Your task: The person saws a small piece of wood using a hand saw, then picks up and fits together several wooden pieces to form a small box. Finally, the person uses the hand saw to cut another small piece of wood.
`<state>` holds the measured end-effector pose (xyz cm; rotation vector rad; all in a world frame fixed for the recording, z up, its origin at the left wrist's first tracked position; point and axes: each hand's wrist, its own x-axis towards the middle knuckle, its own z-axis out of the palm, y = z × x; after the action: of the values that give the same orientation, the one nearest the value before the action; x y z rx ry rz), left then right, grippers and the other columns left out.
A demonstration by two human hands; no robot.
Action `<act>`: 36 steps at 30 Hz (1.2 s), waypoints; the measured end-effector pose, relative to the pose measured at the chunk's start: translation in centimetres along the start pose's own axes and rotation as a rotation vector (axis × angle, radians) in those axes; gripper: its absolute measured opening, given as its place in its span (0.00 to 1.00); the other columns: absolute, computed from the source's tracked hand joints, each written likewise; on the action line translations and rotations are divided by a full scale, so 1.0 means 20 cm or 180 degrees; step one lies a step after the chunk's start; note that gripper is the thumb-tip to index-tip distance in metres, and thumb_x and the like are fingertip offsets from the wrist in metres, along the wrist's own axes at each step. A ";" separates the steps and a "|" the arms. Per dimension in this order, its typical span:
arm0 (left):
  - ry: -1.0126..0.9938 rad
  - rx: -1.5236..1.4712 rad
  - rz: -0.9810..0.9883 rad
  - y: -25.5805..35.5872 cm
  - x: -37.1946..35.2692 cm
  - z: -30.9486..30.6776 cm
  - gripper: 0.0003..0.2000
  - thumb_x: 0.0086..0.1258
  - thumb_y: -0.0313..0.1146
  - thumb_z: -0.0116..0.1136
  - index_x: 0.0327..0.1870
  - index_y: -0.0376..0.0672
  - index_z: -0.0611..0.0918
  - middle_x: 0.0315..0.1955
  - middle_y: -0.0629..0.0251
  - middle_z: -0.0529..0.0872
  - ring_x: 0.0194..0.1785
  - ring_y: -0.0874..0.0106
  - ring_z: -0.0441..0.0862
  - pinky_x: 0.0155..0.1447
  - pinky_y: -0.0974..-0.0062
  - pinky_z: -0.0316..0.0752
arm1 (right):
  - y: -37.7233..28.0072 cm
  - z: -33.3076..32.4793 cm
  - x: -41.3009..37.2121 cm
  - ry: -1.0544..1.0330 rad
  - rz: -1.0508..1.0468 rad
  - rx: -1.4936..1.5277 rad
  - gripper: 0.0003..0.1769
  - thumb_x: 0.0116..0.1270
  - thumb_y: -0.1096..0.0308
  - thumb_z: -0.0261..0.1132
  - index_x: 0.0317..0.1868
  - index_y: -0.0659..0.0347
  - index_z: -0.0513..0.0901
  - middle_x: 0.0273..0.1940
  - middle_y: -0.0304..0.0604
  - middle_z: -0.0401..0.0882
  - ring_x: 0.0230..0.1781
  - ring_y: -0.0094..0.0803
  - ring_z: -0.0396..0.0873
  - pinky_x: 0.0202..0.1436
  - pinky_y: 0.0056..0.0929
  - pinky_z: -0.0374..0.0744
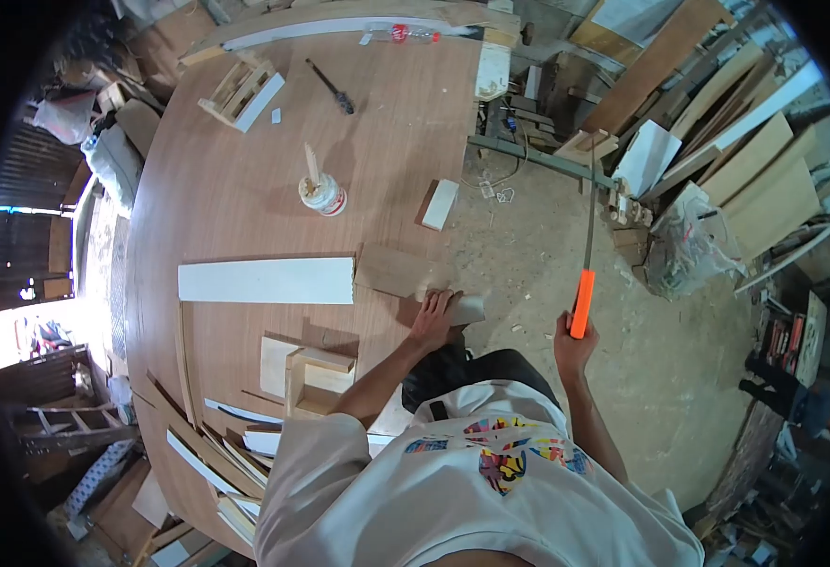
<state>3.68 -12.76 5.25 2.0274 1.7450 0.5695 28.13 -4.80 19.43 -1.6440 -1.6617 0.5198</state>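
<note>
My right hand (577, 342) is closed around the orange handle of a hand saw (582, 300). The saw's long thin blade points away from me over the floor, apart from any wood being held. At the table's right edge my left hand (436, 317) grips a short piece of board (469, 310), its fingers bent over the top. One end of this piece sticks out past the edge, beside my raised knee. A long white board (266, 282) lies flat on the table to the left, and a small white-faced block (440, 205) rests farther up near the edge.
On the brown table (235, 198) are a white tub (323, 197) with a stick in it, a screwdriver-like tool (332, 88), a small wooden frame (243, 92) and a wooden box piece (320, 380). Wood strips (216, 463) pile up lower left. Boards and a plastic bag (694, 246) stand right.
</note>
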 end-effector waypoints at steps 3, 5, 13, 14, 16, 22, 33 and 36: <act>-0.0418 0.0014 0.0111 -0.12 0.09 -0.03 0.38 0.60 0.52 0.63 0.67 0.35 0.66 0.58 0.50 0.68 0.64 0.52 0.65 0.72 0.54 0.56 | 0.11 -0.06 -0.15 0.0130 0.0245 -0.0132 0.15 0.59 0.76 0.66 0.22 0.64 0.67 0.15 0.43 0.64 0.17 0.26 0.58 0.22 0.28 0.65; -0.0743 0.0361 0.0051 -0.21 0.18 -0.10 0.39 0.61 0.55 0.61 0.67 0.35 0.66 0.58 0.51 0.69 0.64 0.54 0.65 0.71 0.53 0.57 | 0.14 -0.08 -0.22 0.0199 0.0369 -0.0223 0.15 0.59 0.77 0.66 0.22 0.64 0.67 0.15 0.43 0.64 0.17 0.26 0.58 0.22 0.29 0.65; -0.0193 0.0745 0.0462 -0.27 0.41 -0.23 0.38 0.62 0.52 0.61 0.66 0.34 0.67 0.58 0.53 0.70 0.64 0.56 0.66 0.70 0.55 0.59 | 0.13 -0.13 -0.52 0.0133 0.1065 0.0657 0.12 0.59 0.77 0.66 0.25 0.66 0.70 0.19 0.37 0.65 0.22 0.20 0.61 0.27 0.24 0.66; -0.0255 0.0709 0.0500 -0.21 0.38 -0.24 0.38 0.61 0.51 0.62 0.67 0.35 0.66 0.58 0.53 0.70 0.64 0.55 0.65 0.70 0.56 0.58 | 0.12 -0.14 -0.56 0.0181 0.1127 0.0642 0.12 0.59 0.77 0.66 0.25 0.66 0.70 0.19 0.37 0.65 0.22 0.20 0.61 0.27 0.24 0.66; -0.0539 0.0625 0.0602 -0.16 0.26 -0.18 0.37 0.60 0.49 0.62 0.67 0.36 0.67 0.58 0.53 0.70 0.64 0.56 0.65 0.70 0.56 0.58 | 0.04 -0.17 -0.58 -0.0224 0.1298 0.0564 0.11 0.58 0.77 0.66 0.25 0.65 0.71 0.20 0.36 0.66 0.23 0.20 0.63 0.28 0.24 0.68; -0.0539 0.0404 0.0482 -0.16 -0.02 -0.10 0.38 0.54 0.45 0.65 0.68 0.45 0.67 0.60 0.54 0.69 0.65 0.55 0.65 0.70 0.54 0.58 | -0.06 -0.08 -0.70 -0.0669 0.1840 0.1016 0.07 0.58 0.76 0.65 0.26 0.67 0.75 0.21 0.35 0.71 0.25 0.20 0.67 0.29 0.26 0.70; -0.0094 0.0373 -0.0143 -0.23 0.01 0.00 0.21 0.64 0.42 0.56 0.59 0.52 0.77 0.54 0.57 0.74 0.62 0.55 0.68 0.69 0.54 0.59 | -0.33 0.22 -0.85 -0.0829 0.1440 0.1712 0.12 0.69 0.66 0.65 0.36 0.69 0.79 0.22 0.33 0.70 0.25 0.17 0.65 0.28 0.24 0.68; 0.0239 0.0807 -0.0018 -0.28 0.02 0.05 0.17 0.66 0.41 0.55 0.55 0.50 0.79 0.51 0.59 0.76 0.59 0.57 0.70 0.67 0.56 0.61 | -0.40 0.23 -0.88 -0.0772 0.1093 0.1545 0.10 0.69 0.67 0.64 0.37 0.68 0.79 0.21 0.34 0.70 0.24 0.17 0.64 0.27 0.24 0.68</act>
<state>-0.25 -11.65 1.39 2.1937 1.9521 0.4464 17.84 -21.74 18.52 -1.5380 -1.2734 1.2305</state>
